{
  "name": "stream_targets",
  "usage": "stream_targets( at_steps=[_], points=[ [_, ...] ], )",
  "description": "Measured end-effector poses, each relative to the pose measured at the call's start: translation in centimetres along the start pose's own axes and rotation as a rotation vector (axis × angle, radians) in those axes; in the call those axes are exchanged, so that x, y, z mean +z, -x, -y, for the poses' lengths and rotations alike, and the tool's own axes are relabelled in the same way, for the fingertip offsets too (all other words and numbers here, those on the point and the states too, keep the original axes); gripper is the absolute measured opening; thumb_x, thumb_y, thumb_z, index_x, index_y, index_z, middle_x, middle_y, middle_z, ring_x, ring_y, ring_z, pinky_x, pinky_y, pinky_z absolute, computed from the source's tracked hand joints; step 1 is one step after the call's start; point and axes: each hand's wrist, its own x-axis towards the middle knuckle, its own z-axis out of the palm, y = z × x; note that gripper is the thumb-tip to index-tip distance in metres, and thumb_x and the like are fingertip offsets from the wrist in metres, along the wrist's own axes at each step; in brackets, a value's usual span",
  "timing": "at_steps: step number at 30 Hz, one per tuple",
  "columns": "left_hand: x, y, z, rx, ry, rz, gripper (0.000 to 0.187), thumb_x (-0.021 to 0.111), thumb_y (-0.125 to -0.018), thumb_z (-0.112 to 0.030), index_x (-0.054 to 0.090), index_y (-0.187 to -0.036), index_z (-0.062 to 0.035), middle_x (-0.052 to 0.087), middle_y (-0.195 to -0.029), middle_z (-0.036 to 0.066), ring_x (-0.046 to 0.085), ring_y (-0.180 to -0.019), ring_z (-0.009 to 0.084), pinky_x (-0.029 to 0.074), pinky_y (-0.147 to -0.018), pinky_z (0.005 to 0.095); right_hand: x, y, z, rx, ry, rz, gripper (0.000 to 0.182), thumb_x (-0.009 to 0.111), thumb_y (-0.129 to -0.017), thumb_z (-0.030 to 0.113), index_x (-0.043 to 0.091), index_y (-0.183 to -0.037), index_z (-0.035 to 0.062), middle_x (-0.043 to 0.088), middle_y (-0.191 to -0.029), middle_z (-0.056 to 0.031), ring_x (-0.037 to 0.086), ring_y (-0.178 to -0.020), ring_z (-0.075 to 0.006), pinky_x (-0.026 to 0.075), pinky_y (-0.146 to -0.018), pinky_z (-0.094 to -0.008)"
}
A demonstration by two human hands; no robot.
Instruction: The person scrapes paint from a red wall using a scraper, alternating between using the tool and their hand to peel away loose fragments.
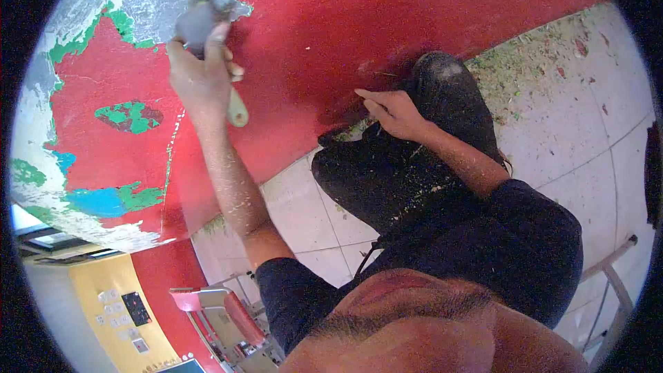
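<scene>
A scraper (237,109) with a pale green handle is in my left hand (202,76), its grey blade blurred against the wall. Around the blade the red paint (290,48) gives way to a bare grey patch (141,0) with ragged green and white edges. My right hand (395,112) is held in front of the wall near my knee, index finger stretched out and the other fingers partly curled, with nothing visible in it. Paint flecks cover my left forearm and dark trousers.
Paint chips (539,72) lie along the wall's foot on the pale floor tiles (573,145). A red and metal chair (238,314) stands at the lower left, before a yellow wall (114,290) with papers. A metal frame (615,269) is at the lower right.
</scene>
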Motion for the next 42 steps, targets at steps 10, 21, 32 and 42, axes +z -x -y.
stream_targets(
  at_steps=[10,21,32,42],
  points=[
    [-1.1,-0.2,2.8,0.475,-0.286,0.064,0.015,0.061,-0.095,-0.016,0.063,-0.091,-0.0021,0.064,-0.076,0.021,0.066,-0.074,0.0404,0.050,-0.065,0.0469,1.9,2.6,-8.1,-0.114,0.342,0.091,0.037,0.059,-0.094,0.026,0.066,-0.124,0.0057,0.070,-0.089,-0.0226,0.068,-0.078,-0.0395,0.055,-0.073,-0.0502],
    [3.1,3.7,4.1,-0.133,0.566,0.362,0.018,0.052,-0.104,-0.021,0.059,-0.097,-0.0057,0.065,-0.072,0.007,0.062,-0.052,0.0190,0.051,-0.051,0.0333,-3.2,0.1,2.6,-0.134,0.156,0.035,0.046,0.057,-0.096,0.025,0.056,-0.137,0.0048,0.069,-0.094,-0.0175,0.067,-0.087,-0.0377,0.053,-0.079,-0.0453],
    [13.2,1.9,-2.4,0.256,2.037,0.167,0.035,0.039,-0.109,-0.034,0.058,-0.110,-0.0052,0.069,-0.103,0.012,0.067,-0.102,0.0251,0.053,-0.093,0.0386,-8.3,-5.8,18.0,-0.318,0.379,-0.125,0.058,0.057,-0.094,0.014,0.041,-0.149,0.0036,0.061,-0.129,-0.0253,0.066,-0.111,-0.0359,0.051,-0.093,-0.0406],
    [15.8,-0.7,-7.2,0.455,2.969,0.082,0.039,0.042,-0.105,-0.043,0.062,-0.104,-0.0098,0.064,-0.087,0.002,0.063,-0.099,0.0226,0.052,-0.091,0.0427,-11.8,-10.5,24.8,-0.362,1.115,-0.111,0.032,0.067,-0.095,0.014,0.068,-0.125,0.0041,0.076,-0.104,-0.0088,0.063,-0.087,-0.0049,0.052,-0.078,-0.0232]
  ],
)
